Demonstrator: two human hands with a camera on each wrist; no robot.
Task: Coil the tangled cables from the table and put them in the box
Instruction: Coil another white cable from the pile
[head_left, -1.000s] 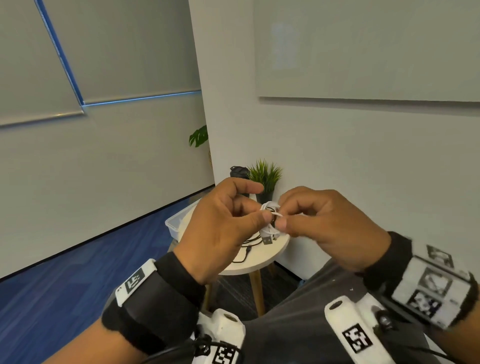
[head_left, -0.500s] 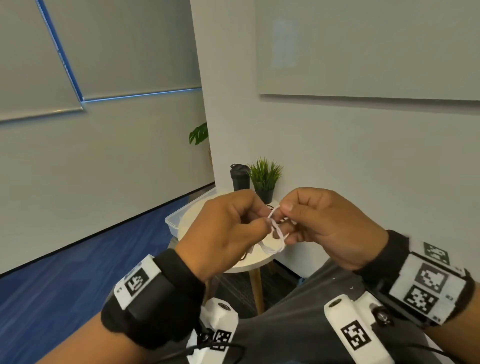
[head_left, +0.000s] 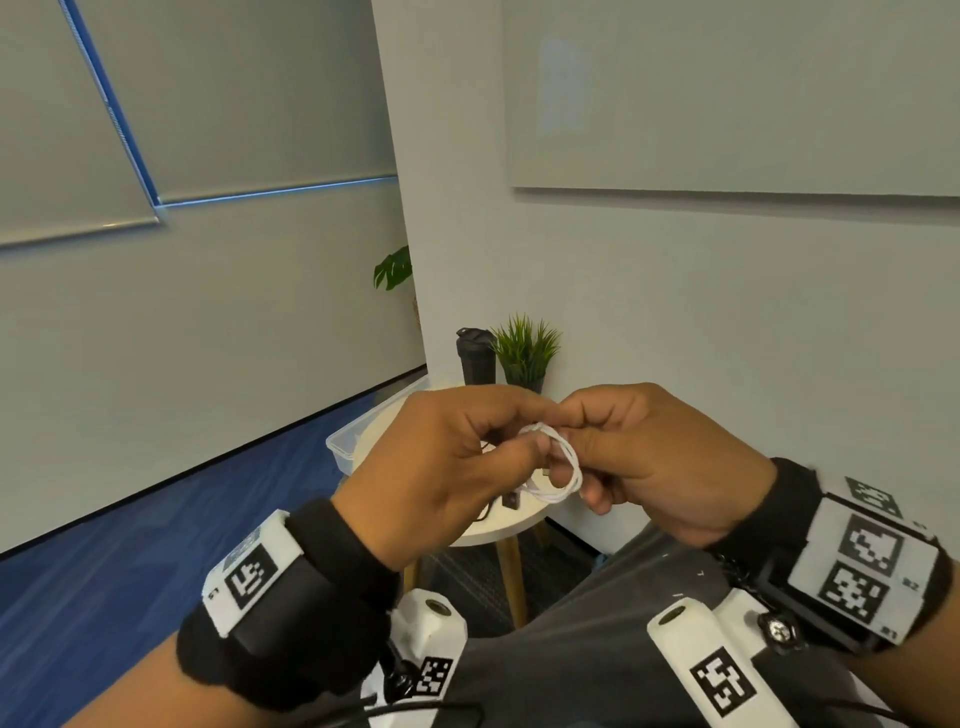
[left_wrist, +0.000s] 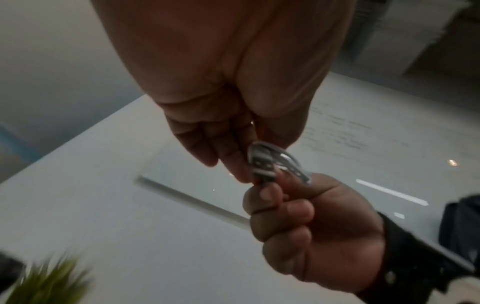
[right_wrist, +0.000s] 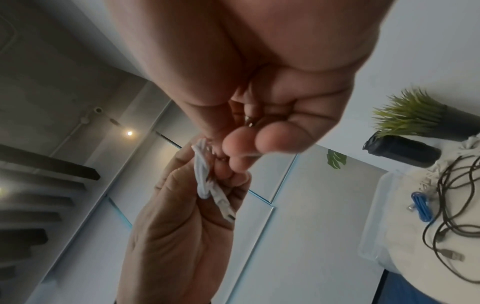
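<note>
- Hands meet in front of my chest: my left hand (head_left: 441, 467) and right hand (head_left: 654, 457) both pinch a small coil of white cable (head_left: 558, 467), held in the air above the tabletop (head_left: 498, 525).
- Its plug (left_wrist: 263, 167) sits between the fingertips.
- Black cables (right_wrist: 451, 205) and a blue cable (right_wrist: 422, 206) lie on the tabletop.
- I see the clear box (head_left: 345, 447) beside it, left.

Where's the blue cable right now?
In the right wrist view, the coiled blue cable lies on the round white table at the right edge, beside the tangled black cables and below the black bottle.
</note>
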